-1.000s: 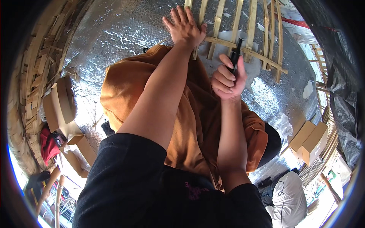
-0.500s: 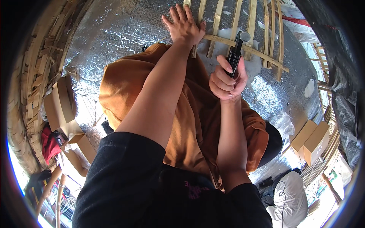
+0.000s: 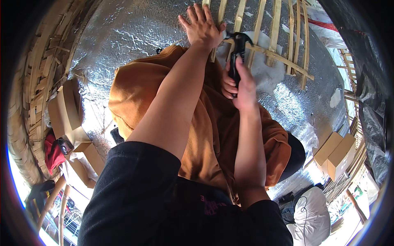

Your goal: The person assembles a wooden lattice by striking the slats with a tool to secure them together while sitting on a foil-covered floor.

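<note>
My left hand (image 3: 203, 29) lies with its fingers spread, its thumb side over the leftmost slat of a frame of pale bamboo slats (image 3: 257, 28). A bamboo crosspiece (image 3: 283, 58) runs beneath my right arm's reach, across the lower ends of the slats. In my right hand (image 3: 241, 84) is a black claw hammer (image 3: 237, 57), gripped round its handle. The hammer's head is beside my left thumb, at the crosspiece's left end; whether it touches the wood I cannot tell. Any nail there is hidden.
Silver foil sheeting (image 3: 135, 30) lies under the slats. Brown cloth (image 3: 143, 82) covers my lap. Cardboard boxes stand at left (image 3: 65, 112) and right (image 3: 334, 153). Woven bamboo (image 3: 39, 82) lines the left side; dark plastic sheeting (image 3: 371, 90) hangs at right.
The hammer has swung left and turned, its head now next to my left thumb instead of raised further right. My left hand keeps its place on the slat, fingers still spread.
</note>
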Demonstrator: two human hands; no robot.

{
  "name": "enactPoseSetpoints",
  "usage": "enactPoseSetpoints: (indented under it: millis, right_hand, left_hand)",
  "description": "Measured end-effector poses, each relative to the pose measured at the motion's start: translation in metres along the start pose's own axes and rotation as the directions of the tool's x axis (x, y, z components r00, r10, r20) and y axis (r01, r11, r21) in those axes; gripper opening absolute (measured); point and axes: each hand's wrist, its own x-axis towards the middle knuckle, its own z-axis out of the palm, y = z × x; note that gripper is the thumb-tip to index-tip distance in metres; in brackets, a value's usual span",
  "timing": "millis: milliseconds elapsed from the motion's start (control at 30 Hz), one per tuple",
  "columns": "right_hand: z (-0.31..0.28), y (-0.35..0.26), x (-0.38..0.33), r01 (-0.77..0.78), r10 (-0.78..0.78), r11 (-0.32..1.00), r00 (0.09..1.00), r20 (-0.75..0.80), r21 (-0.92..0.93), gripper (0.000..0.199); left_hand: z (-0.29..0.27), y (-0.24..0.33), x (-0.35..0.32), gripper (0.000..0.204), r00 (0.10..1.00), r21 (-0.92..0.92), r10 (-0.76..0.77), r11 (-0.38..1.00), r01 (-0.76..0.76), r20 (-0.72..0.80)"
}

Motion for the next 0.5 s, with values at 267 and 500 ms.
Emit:
enactPoseSetpoints:
  millis: [267,500]
  right_hand:
    - [-0.010,0.022,0.012,0.032,-0.155,0.936,0.931,-0.329,-0.351,0.035]
    - [-0.018,0.021,0.016,0.026,-0.163,0.954,0.882,-0.443,-0.299,0.040]
  left_hand:
    - [-0.013,0.012,0.002,0.085,0.986,-0.004,-0.036,0.999,0.037,0.165]
    - [-0.018,0.012,-0.001,0.079,0.982,0.023,-0.010,1.000,0.006,0.189]
